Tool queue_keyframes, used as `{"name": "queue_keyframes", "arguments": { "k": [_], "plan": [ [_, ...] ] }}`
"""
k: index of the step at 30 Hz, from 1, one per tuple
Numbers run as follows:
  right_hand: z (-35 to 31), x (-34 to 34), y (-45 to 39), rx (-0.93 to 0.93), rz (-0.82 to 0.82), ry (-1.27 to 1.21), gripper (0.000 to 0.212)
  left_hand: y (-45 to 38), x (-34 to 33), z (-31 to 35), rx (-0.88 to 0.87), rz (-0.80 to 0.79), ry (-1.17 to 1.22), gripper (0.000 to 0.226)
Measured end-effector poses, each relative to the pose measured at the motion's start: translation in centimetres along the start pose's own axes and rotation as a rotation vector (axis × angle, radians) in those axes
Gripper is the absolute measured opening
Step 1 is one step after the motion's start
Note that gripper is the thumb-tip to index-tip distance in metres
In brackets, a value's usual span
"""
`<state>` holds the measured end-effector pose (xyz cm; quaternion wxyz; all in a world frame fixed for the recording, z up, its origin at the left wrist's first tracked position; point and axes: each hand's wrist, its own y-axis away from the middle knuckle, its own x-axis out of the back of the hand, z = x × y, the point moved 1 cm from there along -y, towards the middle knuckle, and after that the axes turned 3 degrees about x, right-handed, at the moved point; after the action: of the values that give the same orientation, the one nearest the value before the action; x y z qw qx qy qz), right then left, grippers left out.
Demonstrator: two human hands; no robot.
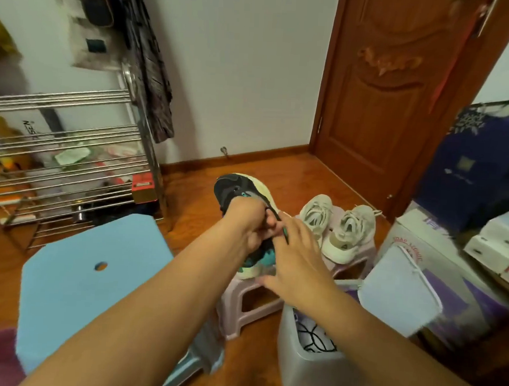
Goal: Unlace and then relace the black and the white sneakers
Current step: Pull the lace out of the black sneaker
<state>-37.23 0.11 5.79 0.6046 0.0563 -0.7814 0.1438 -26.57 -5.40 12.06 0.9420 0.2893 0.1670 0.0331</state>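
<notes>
On the pink stool (251, 296) at centre, I see the black sneaker (241, 192), its long axis running toward 11 o'clock. My left hand (246, 219) clasps its tongue area; my right hand (297, 251), at 4 o'clock from it, pinches the black lace (279, 223). White sneakers (337, 223) wait at 3 o'clock.

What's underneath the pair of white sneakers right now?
The white sneakers sit on a pale pink plastic stool, beside the black sneaker. The stool top beneath them is covered.
</notes>
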Motion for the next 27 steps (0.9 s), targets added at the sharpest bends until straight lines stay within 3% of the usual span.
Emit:
{"name": "queue_keyframes", "arguments": {
  "k": [3, 6, 8, 9, 11, 12, 14, 19, 27],
  "plan": [
    [3.5, -1.4, -1.6, -0.027, 0.331, 0.025, 0.095, -0.9, -3.3, 1.1, -0.025, -0.085, -0.103, 0.019],
    [7.4, -1.3, -3.2, -0.248, 0.442, -0.326, 0.082, -2.7, -2.9, 1.5, -0.285, -0.174, -0.346, 0.019],
    [9.8, -1.0, -4.2, -0.424, 0.482, -0.577, 0.070, -5.2, 0.0, 0.4, -0.606, 0.069, -0.736, 0.017],
    [10.7, -1.0, -4.5, -0.481, 0.497, -0.671, 0.066, -6.8, 1.5, -0.8, -0.661, 0.193, -1.020, 0.022],
    [11.5, -1.5, -4.6, -0.532, 0.484, -0.724, 0.067, -10.7, 4.3, -4.7, -0.418, 0.236, -1.456, 0.048],
    [11.4, -1.9, -4.6, -0.548, 0.460, -0.718, 0.070, -12.4, 5.4, -6.7, -0.282, 0.198, -1.536, 0.060],
    [10.5, -3.0, -4.5, -0.575, 0.409, -0.674, 0.074, -14.9, 6.4, -9.6, -0.197, 0.139, -1.518, 0.067],
    [8.4, -7.1, -6.3, -0.634, 0.333, -0.535, 0.073, -17.0, 8.5, -11.2, -0.303, 0.318, -1.354, 0.032],
    [7.4, -16.6, -10.5, -0.675, 0.174, -0.519, 0.073, -17.0, 9.8, -12.4, -0.363, 0.340, -1.294, 0.029]
  ]
}}
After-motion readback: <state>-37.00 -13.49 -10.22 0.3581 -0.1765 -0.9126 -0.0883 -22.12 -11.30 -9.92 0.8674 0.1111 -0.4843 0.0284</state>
